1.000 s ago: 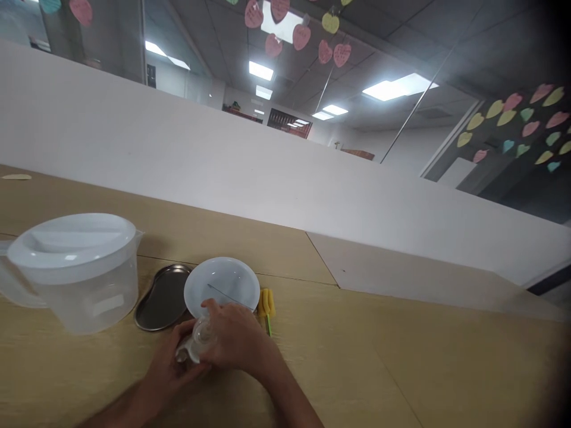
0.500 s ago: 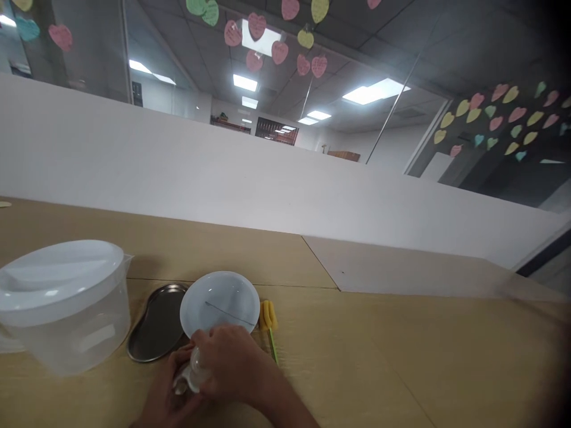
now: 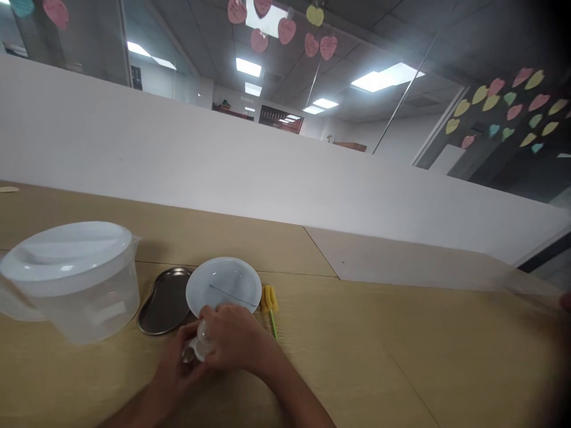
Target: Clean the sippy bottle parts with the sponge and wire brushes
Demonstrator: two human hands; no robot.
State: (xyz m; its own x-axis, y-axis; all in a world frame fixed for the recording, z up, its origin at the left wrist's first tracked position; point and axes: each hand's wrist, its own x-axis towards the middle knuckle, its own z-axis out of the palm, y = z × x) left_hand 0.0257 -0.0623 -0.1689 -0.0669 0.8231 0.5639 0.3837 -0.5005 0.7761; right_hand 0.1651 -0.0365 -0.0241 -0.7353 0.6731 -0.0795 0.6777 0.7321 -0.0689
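Just in front of a white bowl [image 3: 200,286], my two hands meet around a small clear, glass-like object [image 3: 203,343]. My left hand [image 3: 173,359] wraps it from the left and below. My right hand [image 3: 234,334] closes over its upper right side, fingers curled. Much of the object is covered by fingers, so its exact kind cannot be made out; a shiny round end shows at its lower left. A thin rod [image 3: 232,295] lies inside the bowl. Beside the bowl, on the right, is a yellow sponge brush [image 3: 269,299] with a green handle.
A large lidded plastic pitcher [image 3: 93,309] stands at the left. Between it and the bowl lies a dark metal kidney-shaped tray [image 3: 164,304]. A low white wall [image 3: 223,160] runs along the back of the wooden table [image 3: 357,351]. A blurred fingertip-like shape shows at the right edge.
The camera view has shifted, so the table items sit higher in the picture. Both hands keep their hold on the clear object, with little change in grip.
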